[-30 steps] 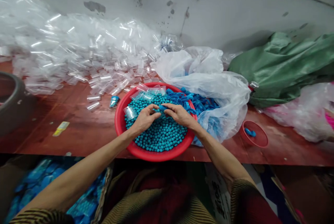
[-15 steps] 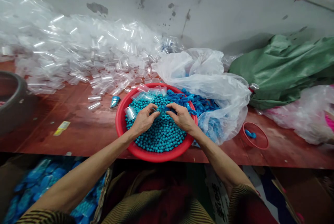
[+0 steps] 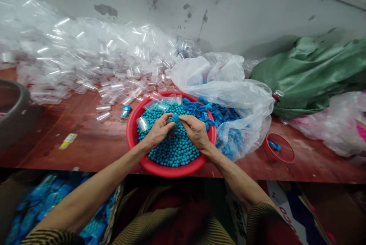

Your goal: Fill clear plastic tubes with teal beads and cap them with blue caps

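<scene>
Over the red basin, filled with small blue beads, my two hands meet. My left hand is closed, pinching what looks like a small clear plastic tube, mostly hidden by the fingers. Thumb and fingertips of my right hand close on a blue plastic cap at the tube's end. Some clear tubes lie on the beads along the basin's left and back. More blue caps rest at its right rim.
Behind, clear tubes form a big heap. A plastic bag of blue parts is right of the basin. A filled blue piece and grey tub lie left; a small red basket and green cloth lie right.
My right hand has shifted slightly left and turned, its fingers now pressed on the blue cap, which shows more clearly. The left hand has hardly moved.
</scene>
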`<state>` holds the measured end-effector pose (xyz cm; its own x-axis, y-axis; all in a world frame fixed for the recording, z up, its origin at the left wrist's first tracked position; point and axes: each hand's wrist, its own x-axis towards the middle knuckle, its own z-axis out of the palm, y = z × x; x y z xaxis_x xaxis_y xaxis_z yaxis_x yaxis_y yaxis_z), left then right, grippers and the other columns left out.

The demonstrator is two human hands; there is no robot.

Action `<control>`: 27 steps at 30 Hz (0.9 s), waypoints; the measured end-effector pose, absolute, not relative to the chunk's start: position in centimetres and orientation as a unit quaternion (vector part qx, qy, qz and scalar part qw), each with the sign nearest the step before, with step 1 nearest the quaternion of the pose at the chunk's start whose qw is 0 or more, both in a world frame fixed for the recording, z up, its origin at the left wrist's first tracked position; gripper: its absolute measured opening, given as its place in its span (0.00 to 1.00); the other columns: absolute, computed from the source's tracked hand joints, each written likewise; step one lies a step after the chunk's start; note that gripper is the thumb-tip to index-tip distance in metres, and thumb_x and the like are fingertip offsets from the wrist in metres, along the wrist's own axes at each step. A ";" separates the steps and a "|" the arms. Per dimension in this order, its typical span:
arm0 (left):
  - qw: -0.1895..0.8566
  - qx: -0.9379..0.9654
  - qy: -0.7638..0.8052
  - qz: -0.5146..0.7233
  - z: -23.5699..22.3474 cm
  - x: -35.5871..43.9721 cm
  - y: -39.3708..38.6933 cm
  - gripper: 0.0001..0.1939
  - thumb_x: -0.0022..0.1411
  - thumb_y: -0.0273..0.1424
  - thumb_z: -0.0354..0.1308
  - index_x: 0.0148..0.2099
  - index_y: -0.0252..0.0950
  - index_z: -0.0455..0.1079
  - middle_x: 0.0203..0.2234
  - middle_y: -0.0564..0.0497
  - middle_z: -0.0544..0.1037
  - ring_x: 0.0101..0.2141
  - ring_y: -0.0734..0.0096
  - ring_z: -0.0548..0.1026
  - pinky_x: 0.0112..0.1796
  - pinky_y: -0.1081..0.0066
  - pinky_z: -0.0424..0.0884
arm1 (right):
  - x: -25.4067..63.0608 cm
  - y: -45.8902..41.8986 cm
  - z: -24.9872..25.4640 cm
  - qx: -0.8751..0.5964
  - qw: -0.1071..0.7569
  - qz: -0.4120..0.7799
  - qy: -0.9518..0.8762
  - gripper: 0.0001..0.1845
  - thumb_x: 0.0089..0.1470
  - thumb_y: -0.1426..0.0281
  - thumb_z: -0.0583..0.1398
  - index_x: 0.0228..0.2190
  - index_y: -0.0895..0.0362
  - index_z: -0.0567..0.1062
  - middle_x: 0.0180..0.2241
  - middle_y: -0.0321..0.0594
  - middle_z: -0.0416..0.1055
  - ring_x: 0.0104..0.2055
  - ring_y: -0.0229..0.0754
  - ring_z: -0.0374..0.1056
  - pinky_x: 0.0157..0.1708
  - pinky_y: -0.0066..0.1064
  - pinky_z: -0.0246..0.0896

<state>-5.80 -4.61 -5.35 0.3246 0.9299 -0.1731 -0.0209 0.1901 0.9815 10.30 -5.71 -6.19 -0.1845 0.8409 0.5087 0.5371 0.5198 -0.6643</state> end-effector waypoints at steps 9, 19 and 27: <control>0.610 0.525 0.451 0.386 -5.1 -6.0 -4.5 0.32 0.54 0.35 0.57 0.60 0.33 0.57 0.21 0.58 0.62 0.20 0.77 0.68 0.18 0.77 0.63 | 10.3 -6.4 -5.6 -0.476 0.513 0.212 -0.682 0.10 0.55 0.71 0.57 0.38 0.53 0.78 0.38 0.39 0.77 0.41 0.41 0.72 0.45 0.34 0.67; 0.640 0.502 0.431 0.390 -5.1 -6.2 -4.8 0.31 0.55 0.36 0.58 0.60 0.35 0.59 0.24 0.56 0.66 0.19 0.79 0.68 0.16 0.79 0.60 | 9.7 -6.0 -5.6 -0.464 0.482 0.208 -0.713 0.10 0.55 0.72 0.57 0.36 0.55 0.78 0.37 0.40 0.77 0.41 0.40 0.72 0.45 0.33 0.67; 0.647 0.505 0.406 0.402 -5.0 -6.3 -5.0 0.28 0.55 0.36 0.59 0.58 0.35 0.61 0.22 0.57 0.64 0.18 0.79 0.68 0.14 0.80 0.56 | 10.3 -5.5 -5.9 -0.451 0.493 0.283 -0.688 0.09 0.52 0.73 0.59 0.34 0.53 0.79 0.35 0.38 0.78 0.38 0.40 0.73 0.42 0.33 0.68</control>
<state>-6.29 -4.98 -5.03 0.3463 0.9305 -0.1193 -0.1100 0.1666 0.9799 10.29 -5.48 -5.93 -0.1074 0.8993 0.4239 0.3418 0.4337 -0.8337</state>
